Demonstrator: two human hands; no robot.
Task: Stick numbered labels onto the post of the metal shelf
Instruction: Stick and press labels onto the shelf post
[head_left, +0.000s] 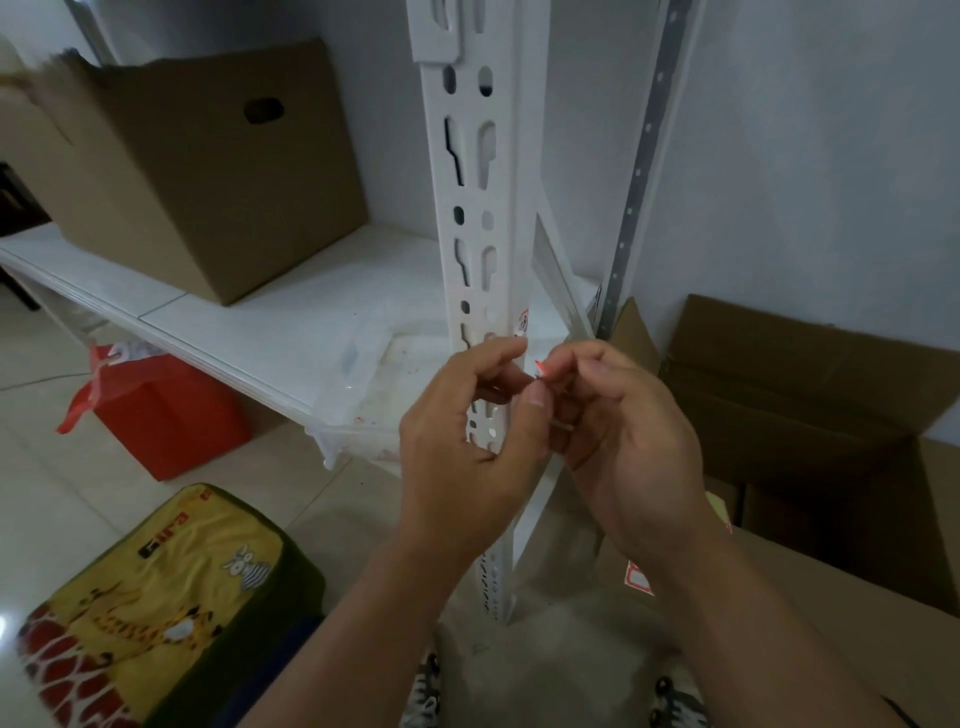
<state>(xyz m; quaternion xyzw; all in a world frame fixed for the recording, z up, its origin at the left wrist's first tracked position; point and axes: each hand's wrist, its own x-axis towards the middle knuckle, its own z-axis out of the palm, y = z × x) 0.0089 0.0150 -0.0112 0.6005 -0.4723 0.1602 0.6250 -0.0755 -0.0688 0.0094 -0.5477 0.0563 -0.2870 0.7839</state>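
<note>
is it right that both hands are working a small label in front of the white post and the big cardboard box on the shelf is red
Not quite. The head view shows the cardboard box on the shelf is brown; the red thing is a bag on the floor below. Both hands, left hand and right hand, do pinch a small label before the white post.

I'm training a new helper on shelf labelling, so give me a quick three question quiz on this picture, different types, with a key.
1. True or false: a label is already stuck on the white post.
2. Multiple choice: what sits on the shelf board at upper left? A) a red bag B) a cardboard box C) a cushion
3. Fill in: the left hand and right hand meet in front of the ____, pinching a small red-edged label.

Key: 1 true; 2 B; 3 post.
</note>
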